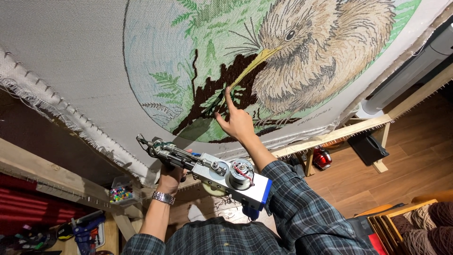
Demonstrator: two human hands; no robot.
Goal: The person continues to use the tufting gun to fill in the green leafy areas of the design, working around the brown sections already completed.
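Pointing at the dark brown tufted patch [222, 80] on the stretched cloth [71, 52], the right hand [236, 120] extends its forefinger; at seven o'clock, the left hand [171, 177] is clamped around the tufting gun [212, 172].

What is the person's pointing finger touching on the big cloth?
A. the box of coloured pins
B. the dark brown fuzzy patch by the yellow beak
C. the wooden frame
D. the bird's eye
B: the right hand stretches its forefinger up onto the dark brown tufted patch just below the bird's yellow beak, while the left hand holds the tufting gun away from the cloth.
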